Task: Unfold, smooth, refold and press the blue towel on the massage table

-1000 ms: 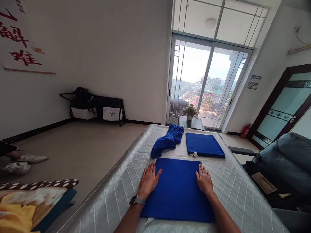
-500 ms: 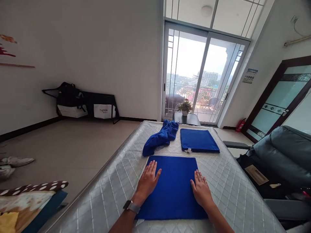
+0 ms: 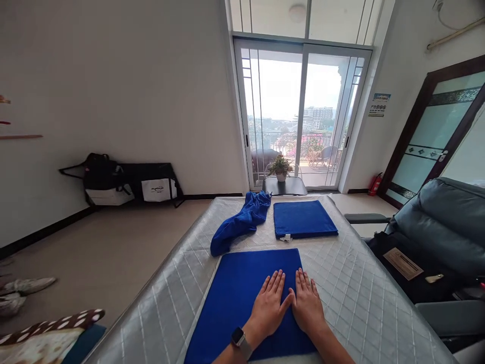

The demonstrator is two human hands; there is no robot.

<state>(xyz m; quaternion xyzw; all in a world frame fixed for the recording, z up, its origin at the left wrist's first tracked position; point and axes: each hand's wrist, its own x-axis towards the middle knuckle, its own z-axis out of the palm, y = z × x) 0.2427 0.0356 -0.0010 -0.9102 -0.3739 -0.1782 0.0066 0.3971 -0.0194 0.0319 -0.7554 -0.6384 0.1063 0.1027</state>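
Observation:
A flat blue cloth (image 3: 231, 298) lies spread on the silver quilted table cover (image 3: 162, 303). My left hand (image 3: 270, 306) rests palm down on its right half, fingers stretched out, a watch on the wrist. Beside it, my right hand (image 3: 307, 303) lies flat along the cloth's right edge, fingers straight. The two thumbs meet or nearly meet. Beyond, a folded blue cloth (image 3: 305, 218) with a white tag lies at the far right. A crumpled blue cloth (image 3: 242, 222) lies at the far left, close to the flat one's top edge.
A potted plant (image 3: 281, 169) stands on a dark chair (image 3: 285, 186) past the table's far end. A dark armchair (image 3: 443, 227) holding a black bag (image 3: 417, 268) stands at the right. At the lower left is a patterned fabric (image 3: 49, 331); shoes (image 3: 30, 285) show on the floor.
My left hand has slid right across the cloth, from its left edge to beside my right hand. My right hand stays near the right edge. The view has shifted slightly.

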